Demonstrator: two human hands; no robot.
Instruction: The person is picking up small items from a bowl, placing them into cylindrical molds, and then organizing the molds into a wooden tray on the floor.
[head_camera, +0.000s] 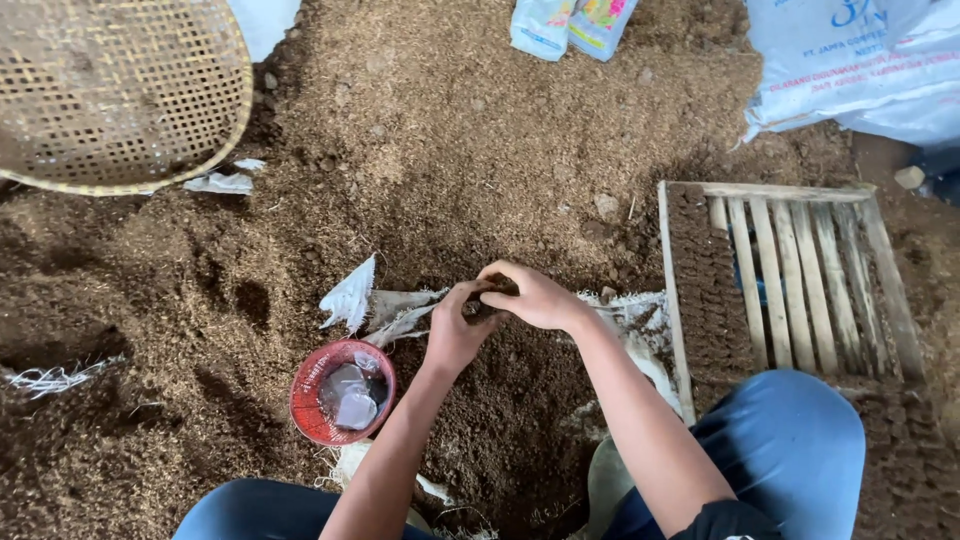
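Left hand: the left hand (455, 330) is curling its fingers narrow around a small dark lump of soil (478, 305), pressing against the other hand.
Right hand: the right hand (535, 297) is closing over the same lump from above, fingertips meeting the left thumb.
Soil lump: it is sitting between both hands, mostly hidden by fingers, above the dark soil heap (500, 420).
Red basket: a small red basket (342, 391) is lying just beside the left forearm, holding a pale plastic piece.
Wooden tray: a slatted wooden tray (800, 270) is resting right of the hands, its left columns filled with dark soil plugs.
Torn sacking: white sack shreds (350, 297) are poking out near the left hand.
Woven sieve: a bamboo sieve (110, 90) is lying well apart, top left.
White sacks: white sacks (860, 60) are sitting beyond the tray.
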